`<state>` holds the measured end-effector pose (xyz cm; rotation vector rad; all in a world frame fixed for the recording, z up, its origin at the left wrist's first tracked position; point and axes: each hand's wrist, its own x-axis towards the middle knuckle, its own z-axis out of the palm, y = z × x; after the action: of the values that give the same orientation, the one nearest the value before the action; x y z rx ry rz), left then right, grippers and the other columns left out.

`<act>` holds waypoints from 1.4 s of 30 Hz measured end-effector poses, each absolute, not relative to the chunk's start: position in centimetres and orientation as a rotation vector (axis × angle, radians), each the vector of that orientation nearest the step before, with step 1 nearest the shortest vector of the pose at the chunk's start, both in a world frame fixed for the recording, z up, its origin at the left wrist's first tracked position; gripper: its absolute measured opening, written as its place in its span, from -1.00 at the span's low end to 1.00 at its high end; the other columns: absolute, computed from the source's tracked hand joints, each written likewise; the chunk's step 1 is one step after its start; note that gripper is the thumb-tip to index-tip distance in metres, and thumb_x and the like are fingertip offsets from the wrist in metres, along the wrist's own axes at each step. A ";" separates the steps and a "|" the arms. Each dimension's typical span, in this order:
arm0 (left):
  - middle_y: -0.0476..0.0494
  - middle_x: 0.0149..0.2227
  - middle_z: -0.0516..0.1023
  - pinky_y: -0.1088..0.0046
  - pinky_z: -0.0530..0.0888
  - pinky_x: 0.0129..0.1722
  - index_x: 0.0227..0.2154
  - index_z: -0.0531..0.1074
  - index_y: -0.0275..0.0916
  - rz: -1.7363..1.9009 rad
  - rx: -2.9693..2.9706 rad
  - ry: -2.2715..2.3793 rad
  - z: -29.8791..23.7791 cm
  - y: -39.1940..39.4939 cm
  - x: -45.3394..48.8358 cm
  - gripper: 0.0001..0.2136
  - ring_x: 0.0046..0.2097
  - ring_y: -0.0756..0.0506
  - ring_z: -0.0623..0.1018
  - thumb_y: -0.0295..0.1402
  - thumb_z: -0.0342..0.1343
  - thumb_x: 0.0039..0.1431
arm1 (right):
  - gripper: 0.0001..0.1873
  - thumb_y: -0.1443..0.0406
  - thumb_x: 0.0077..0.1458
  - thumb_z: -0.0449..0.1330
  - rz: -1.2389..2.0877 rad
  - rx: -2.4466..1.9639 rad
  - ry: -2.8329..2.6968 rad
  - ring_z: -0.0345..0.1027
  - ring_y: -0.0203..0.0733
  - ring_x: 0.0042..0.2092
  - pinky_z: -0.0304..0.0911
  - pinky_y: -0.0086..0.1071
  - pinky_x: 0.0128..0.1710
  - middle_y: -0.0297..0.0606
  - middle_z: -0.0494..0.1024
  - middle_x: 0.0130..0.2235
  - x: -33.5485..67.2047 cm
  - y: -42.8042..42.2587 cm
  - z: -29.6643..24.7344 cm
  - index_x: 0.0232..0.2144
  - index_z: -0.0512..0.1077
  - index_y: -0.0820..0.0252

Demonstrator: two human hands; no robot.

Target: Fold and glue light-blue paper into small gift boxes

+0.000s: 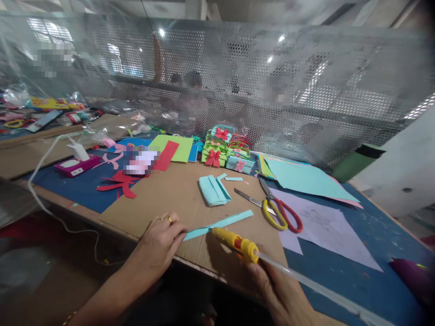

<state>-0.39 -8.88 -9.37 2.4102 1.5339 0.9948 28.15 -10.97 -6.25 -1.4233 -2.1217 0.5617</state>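
Note:
My left hand [162, 242] rests on the brown cardboard sheet [170, 194], fingers bent, pinning the near end of a light blue paper strip [220, 223]. My right hand [282, 294] grips a yellow glue gun [238, 243] with a clear glue stick [312, 285] trailing behind it. The gun's tip touches the strip just right of my left fingertips. A folded light blue paper piece [214, 189] lies a little beyond the strip.
Scissors [275, 209] with yellow and red handles lie right of the folded piece, on a lilac sheet [326, 231]. Small paper baskets with red bows [224, 149] stand at the back. Coloured sheets [306, 179], red cutouts [118, 183], a white cable [44, 199] and a mesh screen [272, 81] surround the area.

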 end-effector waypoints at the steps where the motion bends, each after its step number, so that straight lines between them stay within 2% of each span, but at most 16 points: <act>1: -0.11 -0.30 0.39 0.29 0.29 -0.20 -0.25 0.43 -0.23 0.995 2.400 1.540 -9.4 -9.0 -0.5 -0.82 -0.23 -0.15 0.38 -0.50 -0.07 0.37 | -0.66 0.09 0.37 -0.03 0.553 -1.406 -2.132 0.57 -0.17 -0.22 0.47 -0.50 -0.23 -0.25 0.64 -0.22 27.9 -11.1 -6.2 -0.08 0.46 0.09; 6: -0.10 -0.29 0.39 0.28 0.28 -0.19 -0.30 0.38 -0.22 0.980 2.365 1.554 -9.2 -9.1 -0.4 -0.82 -0.22 -0.15 0.37 -0.50 -0.08 0.38 | -0.68 0.09 0.38 -0.04 0.584 -1.286 -2.186 0.58 -0.18 -0.19 0.47 -0.53 -0.25 -0.27 0.64 -0.22 26.2 -11.5 -6.2 -0.11 0.47 0.04; 11: -0.09 -0.28 0.38 0.27 0.28 -0.18 -0.28 0.38 -0.21 0.956 2.325 1.552 -8.9 -9.3 -0.7 -0.82 -0.20 -0.15 0.37 -0.49 -0.10 0.38 | -0.65 0.10 0.38 -0.03 0.562 -1.377 -2.165 0.57 -0.14 -0.08 0.47 -0.48 -0.16 -0.18 0.64 -0.11 27.1 -11.0 -6.8 -0.02 0.44 0.11; 16: -0.08 -0.28 0.38 0.27 0.27 -0.17 -0.29 0.38 -0.20 0.965 2.303 1.564 -8.9 -9.6 -0.9 -0.82 -0.20 -0.14 0.37 -0.49 -0.10 0.38 | -0.65 0.07 0.38 -0.05 0.609 -1.307 -2.156 0.57 -0.15 -0.16 0.47 -0.49 -0.23 -0.24 0.64 -0.20 26.3 -11.3 -6.5 -0.10 0.47 0.06; 21: -0.09 -0.28 0.38 0.28 0.29 -0.17 -0.28 0.40 -0.21 0.982 2.319 1.551 -8.7 -9.6 -0.8 -0.81 -0.20 -0.14 0.38 -0.51 -0.10 0.37 | -0.66 0.06 0.38 -0.04 0.670 -1.251 -2.142 0.55 -0.12 -0.12 0.46 -0.46 -0.20 -0.26 0.62 -0.28 25.1 -11.8 -6.1 -0.17 0.47 0.05; 25: -0.12 -0.28 0.38 0.28 0.31 -0.18 -0.29 0.41 -0.23 0.976 2.353 1.563 -8.6 -9.6 -0.8 -0.81 -0.20 -0.16 0.38 -0.52 -0.09 0.36 | -0.67 0.08 0.38 -0.04 0.654 -1.329 -2.114 0.56 -0.15 -0.14 0.46 -0.49 -0.24 -0.26 0.63 -0.24 25.5 -11.7 -6.1 -0.13 0.45 0.05; 31: -0.10 -0.28 0.40 0.30 0.32 -0.18 -0.27 0.40 -0.21 1.011 2.370 1.538 -9.0 -9.5 -0.9 -0.80 -0.20 -0.13 0.39 -0.55 -0.10 0.35 | -0.73 0.14 0.38 -0.02 0.653 -1.199 -2.175 0.55 -0.18 -0.14 0.44 -0.50 -0.20 -0.31 0.62 -0.26 24.7 -11.8 -5.7 -0.12 0.45 0.02; 37: -0.11 -0.28 0.41 0.29 0.34 -0.17 -0.27 0.42 -0.22 1.003 2.369 1.556 -8.8 -9.5 -0.9 -0.80 -0.20 -0.14 0.40 -0.53 -0.10 0.36 | -0.65 0.04 0.37 -0.03 0.628 -1.318 -2.097 0.55 -0.13 -0.16 0.46 -0.47 -0.24 -0.26 0.64 -0.22 25.1 -11.8 -6.1 -0.17 0.47 0.05; 42: -0.12 -0.28 0.41 0.29 0.33 -0.18 -0.28 0.43 -0.24 0.983 2.364 1.546 -8.5 -9.6 -0.9 -0.79 -0.20 -0.15 0.40 -0.55 -0.10 0.35 | -0.75 0.15 0.38 -0.01 0.682 -1.194 -2.189 0.54 -0.19 -0.21 0.43 -0.49 -0.20 -0.31 0.61 -0.26 24.7 -11.8 -5.8 -0.14 0.45 0.04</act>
<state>-0.92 -9.62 -8.50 2.3642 1.5462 0.9827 24.67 -11.78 -5.80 -1.1939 -2.1893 0.6822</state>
